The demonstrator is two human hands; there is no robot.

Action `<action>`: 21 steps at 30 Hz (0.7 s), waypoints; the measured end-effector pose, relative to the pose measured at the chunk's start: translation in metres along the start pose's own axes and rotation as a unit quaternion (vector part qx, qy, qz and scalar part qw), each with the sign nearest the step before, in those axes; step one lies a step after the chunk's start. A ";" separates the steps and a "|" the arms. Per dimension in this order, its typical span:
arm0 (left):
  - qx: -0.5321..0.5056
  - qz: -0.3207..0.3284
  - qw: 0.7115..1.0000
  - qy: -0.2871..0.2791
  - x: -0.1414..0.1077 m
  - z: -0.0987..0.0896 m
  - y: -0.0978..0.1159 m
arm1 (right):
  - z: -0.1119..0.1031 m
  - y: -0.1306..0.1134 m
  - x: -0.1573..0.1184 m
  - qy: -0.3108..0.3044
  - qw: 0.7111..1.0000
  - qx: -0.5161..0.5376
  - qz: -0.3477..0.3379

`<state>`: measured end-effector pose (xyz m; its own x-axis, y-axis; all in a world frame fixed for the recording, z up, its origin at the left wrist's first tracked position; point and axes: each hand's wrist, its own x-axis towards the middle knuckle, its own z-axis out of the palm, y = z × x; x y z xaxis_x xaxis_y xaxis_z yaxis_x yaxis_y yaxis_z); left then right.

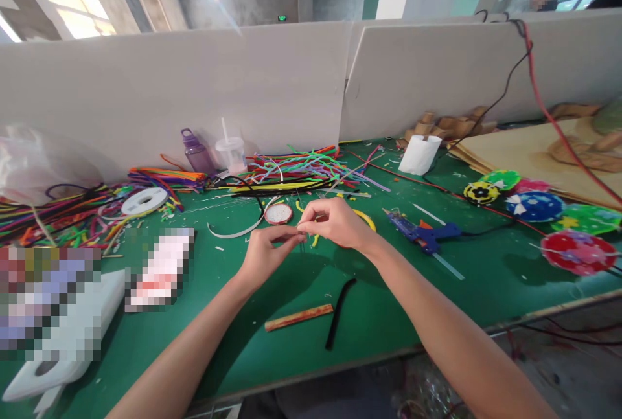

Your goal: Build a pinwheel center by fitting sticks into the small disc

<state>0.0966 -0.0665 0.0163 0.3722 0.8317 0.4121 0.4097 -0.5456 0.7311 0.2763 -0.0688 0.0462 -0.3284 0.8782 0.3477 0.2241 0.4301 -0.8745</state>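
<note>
Over the middle of the green table [233, 335], my left hand [265, 256] and my right hand [337, 221] meet at the fingertips, both closed in a pinch. Thin dark strands [302, 247], like fine wire, show at the fingers; their exact kind is too small to make out. Just behind my left hand sits a small round dish of white bits [278, 214]. A yellow curved piece [365, 219] lies partly hidden behind my right hand. Nearer to me are a brownish flat stick [299, 317] and a black fuzzy strip [340, 313].
A blue glue gun [427, 232] lies to the right, near colourful round decorations [578, 252]. Pipe cleaners [311, 169] are heaped at the back, beside a purple bottle [197, 152] and a lidded cup [231, 155]. Leftward are a white spool [144, 201] and a white power bank-like device [72, 335].
</note>
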 end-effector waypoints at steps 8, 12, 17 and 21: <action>0.003 -0.028 1.000 -0.012 -0.001 -0.001 0.003 | -0.002 0.004 0.002 0.006 1.000 -0.023 -0.012; -0.006 -0.034 0.999 -0.018 0.001 -0.002 0.005 | -0.002 0.004 0.002 0.014 0.999 -0.039 -0.035; -0.011 -0.042 0.999 -0.028 0.003 -0.003 0.007 | -0.002 0.004 0.001 0.009 0.998 -0.042 -0.054; -0.041 -0.042 0.998 -0.006 0.001 -0.002 0.009 | -0.003 0.003 0.000 0.005 0.997 -0.044 -0.062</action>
<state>0.0986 -0.0697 0.0245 0.3498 0.8725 0.3411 0.3709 -0.4633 0.8048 0.2794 -0.0671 0.0445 -0.3499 0.8190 0.4548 0.2628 0.5518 -0.7915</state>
